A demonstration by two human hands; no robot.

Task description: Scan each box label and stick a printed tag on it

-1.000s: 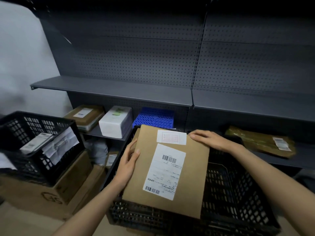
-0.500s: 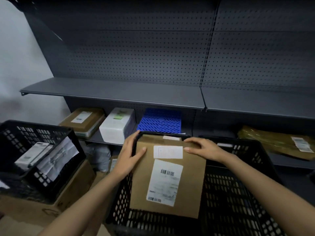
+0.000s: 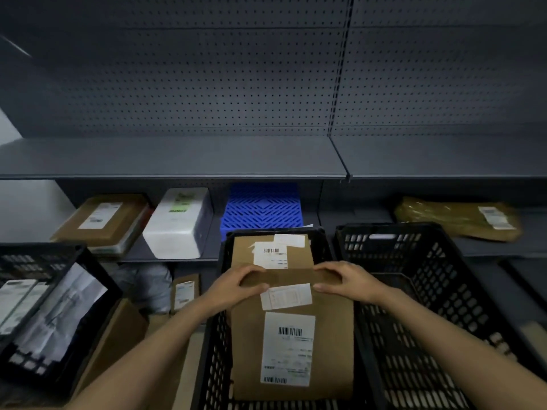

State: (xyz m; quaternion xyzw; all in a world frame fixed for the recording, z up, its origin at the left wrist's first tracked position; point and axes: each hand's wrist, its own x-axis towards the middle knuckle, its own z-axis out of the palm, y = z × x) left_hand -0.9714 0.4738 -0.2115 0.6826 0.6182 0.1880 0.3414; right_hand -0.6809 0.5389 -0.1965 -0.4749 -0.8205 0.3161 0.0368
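Brown box (image 3: 296, 347) stands tilted in the black crate (image 3: 393, 335), against its left wall. My left hand (image 3: 233, 287) grips the box's top left corner, fingers curled over the edge; my right hand (image 3: 347, 281) grips the top right corner likewise. A second labelled box (image 3: 270, 253) sits behind it at the crate's far end.

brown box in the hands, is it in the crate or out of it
In. The brown box sits inside the black crate, its walls rising on both sides, while the left hand and right hand grip its far edge.
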